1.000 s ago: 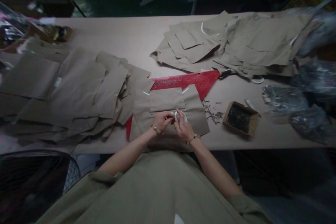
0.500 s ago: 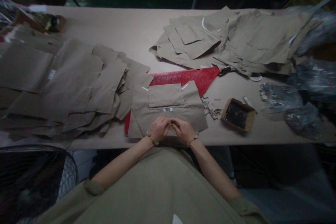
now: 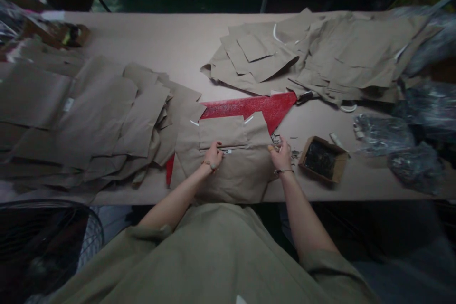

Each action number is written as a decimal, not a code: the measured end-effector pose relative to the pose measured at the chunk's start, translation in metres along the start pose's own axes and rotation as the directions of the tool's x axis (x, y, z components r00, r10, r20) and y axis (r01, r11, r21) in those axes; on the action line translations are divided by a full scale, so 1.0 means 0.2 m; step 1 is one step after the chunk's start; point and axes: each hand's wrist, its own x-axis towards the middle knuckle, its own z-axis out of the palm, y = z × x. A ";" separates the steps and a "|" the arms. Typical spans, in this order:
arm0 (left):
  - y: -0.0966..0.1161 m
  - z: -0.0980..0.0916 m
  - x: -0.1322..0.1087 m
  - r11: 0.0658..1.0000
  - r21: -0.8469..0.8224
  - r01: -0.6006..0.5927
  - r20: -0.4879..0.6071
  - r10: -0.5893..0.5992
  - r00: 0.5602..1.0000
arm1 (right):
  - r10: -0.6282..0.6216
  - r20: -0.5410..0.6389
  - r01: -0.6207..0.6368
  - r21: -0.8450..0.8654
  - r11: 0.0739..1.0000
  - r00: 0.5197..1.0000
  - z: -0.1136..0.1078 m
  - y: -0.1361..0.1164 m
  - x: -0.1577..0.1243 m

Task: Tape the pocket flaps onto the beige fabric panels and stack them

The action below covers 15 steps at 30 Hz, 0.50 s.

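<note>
A tan fabric piece (image 3: 231, 171) with a pocket flap lies on the table in front of me, partly over a red mat (image 3: 263, 104). My left hand (image 3: 213, 156) rests on it just below the flap, fingers curled beside a small white label (image 3: 227, 151). My right hand (image 3: 281, 154) sits at the fabric's right edge, fingers bent over a scatter of small dark metal bits (image 3: 287, 151); I cannot make out whether it pinches one.
A small open cardboard box (image 3: 322, 159) of dark parts stands right of my right hand. Stacks of tan fabric pieces (image 3: 92, 114) lie left, another pile (image 3: 320, 57) at the back right. Dark plastic bags (image 3: 409, 152) sit far right. The table's near edge (image 3: 356, 194) runs below.
My hands were together at the near edge of the fabric. They have parted: the left went up to the pocket flap, the right went out to the fabric's right edge by the metal bits.
</note>
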 end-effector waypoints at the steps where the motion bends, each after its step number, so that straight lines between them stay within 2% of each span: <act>1: 0.02 0.00 0.03 0.999 0.037 0.019 0.016 -0.020 1.000 | 0.021 0.014 -0.019 -0.126 0.992 1.000 -0.01 0.00 0.05; 4: 0.06 0.02 0.09 0.986 0.162 0.040 0.016 -0.043 0.999 | 0.114 0.063 -0.077 -0.420 0.904 0.991 -0.01 0.01 0.16; 6: 0.09 0.05 0.11 0.967 0.249 0.061 -0.007 -0.061 0.998 | 0.135 0.089 -0.070 -0.517 0.853 0.987 0.02 0.01 0.19; 10: 0.11 0.07 0.14 0.932 0.352 0.080 -0.025 -0.076 0.997 | 0.110 0.105 -0.036 -0.541 0.840 0.988 0.06 0.02 0.21; 15: 0.09 -0.01 0.17 0.912 0.393 0.117 0.026 -0.138 0.990 | 0.059 0.113 -0.001 -0.456 0.890 0.992 0.01 0.01 0.19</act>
